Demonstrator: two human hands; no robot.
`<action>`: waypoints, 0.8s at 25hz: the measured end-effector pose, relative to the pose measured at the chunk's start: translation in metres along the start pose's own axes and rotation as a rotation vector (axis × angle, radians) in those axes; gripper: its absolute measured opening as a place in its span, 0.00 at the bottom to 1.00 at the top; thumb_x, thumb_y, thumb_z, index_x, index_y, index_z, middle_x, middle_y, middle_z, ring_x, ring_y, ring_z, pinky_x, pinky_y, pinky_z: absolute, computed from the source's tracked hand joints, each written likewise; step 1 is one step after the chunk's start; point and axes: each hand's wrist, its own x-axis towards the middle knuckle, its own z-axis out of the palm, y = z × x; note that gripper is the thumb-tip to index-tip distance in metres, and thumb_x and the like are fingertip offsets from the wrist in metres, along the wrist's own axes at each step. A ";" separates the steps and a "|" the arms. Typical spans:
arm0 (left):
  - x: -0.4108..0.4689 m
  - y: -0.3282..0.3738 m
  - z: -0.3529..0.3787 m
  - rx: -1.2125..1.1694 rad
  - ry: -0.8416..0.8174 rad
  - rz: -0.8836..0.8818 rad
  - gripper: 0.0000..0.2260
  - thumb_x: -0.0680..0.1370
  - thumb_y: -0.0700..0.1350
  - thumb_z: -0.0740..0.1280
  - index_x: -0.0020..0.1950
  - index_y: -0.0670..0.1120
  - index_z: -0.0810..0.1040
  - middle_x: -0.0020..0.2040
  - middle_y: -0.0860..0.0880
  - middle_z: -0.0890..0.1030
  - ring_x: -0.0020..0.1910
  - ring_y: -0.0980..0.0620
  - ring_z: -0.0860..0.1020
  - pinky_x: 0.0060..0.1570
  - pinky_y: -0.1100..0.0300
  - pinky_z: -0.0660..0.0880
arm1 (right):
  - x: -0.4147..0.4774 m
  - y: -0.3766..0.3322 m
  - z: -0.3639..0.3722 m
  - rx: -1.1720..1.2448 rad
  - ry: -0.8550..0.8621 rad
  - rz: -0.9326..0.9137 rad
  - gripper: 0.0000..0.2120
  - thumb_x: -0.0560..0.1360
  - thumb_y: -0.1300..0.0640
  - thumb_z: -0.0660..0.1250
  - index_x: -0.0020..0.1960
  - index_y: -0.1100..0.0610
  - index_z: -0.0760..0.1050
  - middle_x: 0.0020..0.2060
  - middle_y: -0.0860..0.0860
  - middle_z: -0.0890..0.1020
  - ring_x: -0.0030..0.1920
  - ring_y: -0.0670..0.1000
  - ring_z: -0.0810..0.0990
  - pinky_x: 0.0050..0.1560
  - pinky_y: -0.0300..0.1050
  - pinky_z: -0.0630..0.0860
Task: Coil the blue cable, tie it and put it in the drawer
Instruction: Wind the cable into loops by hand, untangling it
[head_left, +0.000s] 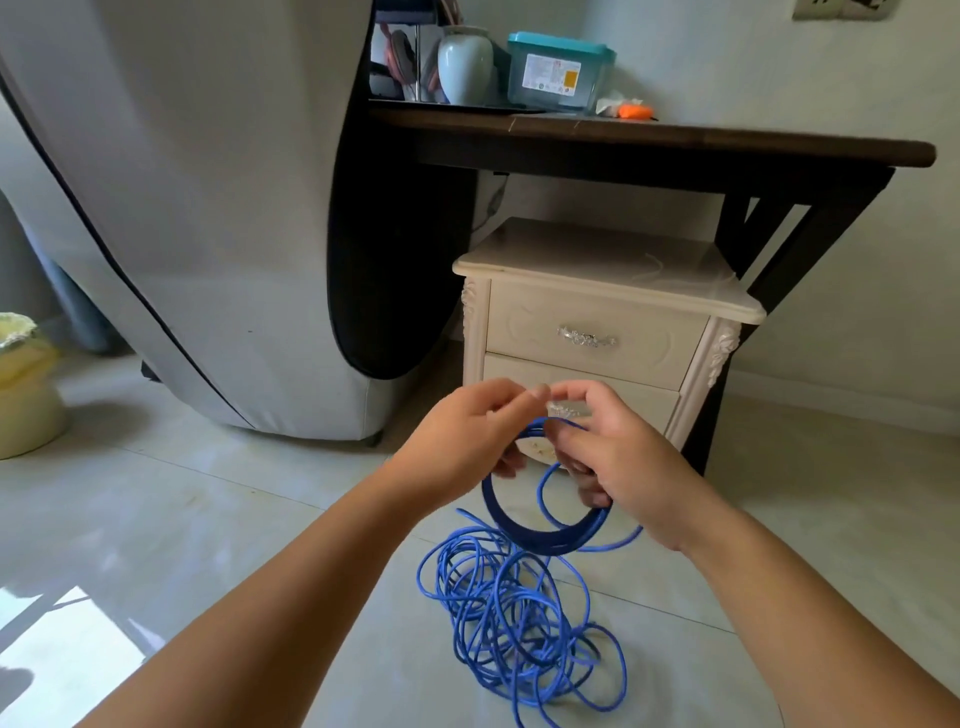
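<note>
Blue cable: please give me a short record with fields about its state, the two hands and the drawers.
cable: blue cable partly wound; the rest lies tangled on the floor
coil: coil held up off the floor
left hand: left hand grips the coil's left side
right hand: right hand, fingers curled round the coil's right side
drawers: top drawer shut

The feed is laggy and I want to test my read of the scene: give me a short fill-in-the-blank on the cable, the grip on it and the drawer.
1. The left hand and right hand hold a neat coil of the ____ cable.
2. The uncoiled rest lies in a tangled heap on the ____.
3. The upper drawer of the cream nightstand is ____.

Missing words: blue; floor; closed.
</note>
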 end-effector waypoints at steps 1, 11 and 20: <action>0.001 0.000 0.002 0.101 -0.048 -0.002 0.17 0.82 0.57 0.59 0.47 0.46 0.78 0.37 0.48 0.79 0.31 0.55 0.76 0.35 0.62 0.75 | 0.000 0.000 0.000 -0.077 -0.006 -0.026 0.11 0.81 0.58 0.61 0.62 0.48 0.68 0.24 0.43 0.70 0.24 0.45 0.62 0.27 0.39 0.61; 0.011 -0.006 0.004 -0.688 0.065 -0.206 0.21 0.83 0.57 0.56 0.35 0.48 0.63 0.33 0.50 0.55 0.28 0.54 0.56 0.25 0.64 0.62 | -0.002 0.009 -0.015 0.511 -0.093 0.159 0.16 0.73 0.50 0.63 0.51 0.61 0.78 0.34 0.56 0.81 0.42 0.57 0.81 0.55 0.55 0.77; 0.005 -0.004 0.015 -0.862 0.038 -0.263 0.19 0.85 0.52 0.53 0.45 0.42 0.75 0.31 0.49 0.69 0.28 0.54 0.68 0.32 0.60 0.72 | 0.001 0.003 -0.008 0.820 0.073 0.059 0.11 0.82 0.56 0.57 0.46 0.61 0.72 0.26 0.47 0.63 0.23 0.46 0.62 0.29 0.42 0.73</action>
